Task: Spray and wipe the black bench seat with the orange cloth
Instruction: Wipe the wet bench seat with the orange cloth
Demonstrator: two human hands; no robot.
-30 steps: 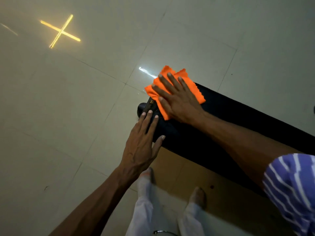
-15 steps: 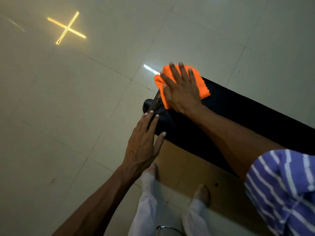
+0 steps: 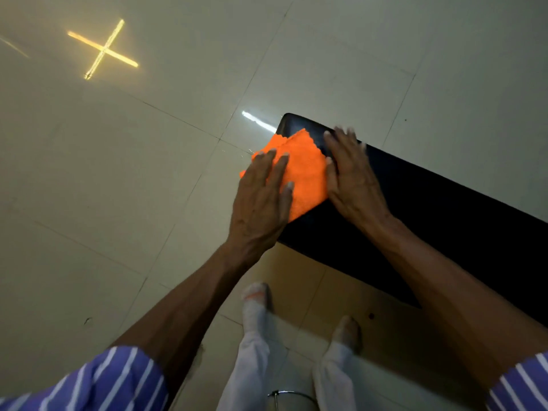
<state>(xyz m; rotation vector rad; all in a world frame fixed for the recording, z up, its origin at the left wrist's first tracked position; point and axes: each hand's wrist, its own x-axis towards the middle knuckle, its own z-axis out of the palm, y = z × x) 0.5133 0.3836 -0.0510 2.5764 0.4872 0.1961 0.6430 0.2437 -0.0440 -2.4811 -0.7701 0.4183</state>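
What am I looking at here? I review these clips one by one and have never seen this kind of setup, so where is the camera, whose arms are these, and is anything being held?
There is no machine here. A person wears one wide-angle camera on the head, so you look down along their own arms. The left hand lies with straight fingers on the orange cloth, which sits at the end of the black bench seat. The right hand lies flat next to the cloth, at its right edge, on the seat; it is somewhat blurred. Neither hand curls round anything, so nothing is really gripped. Below are the person's feet in white socks on the tiled floor. The glowing cross appears to be a light reflection. No spray bottle is in view.
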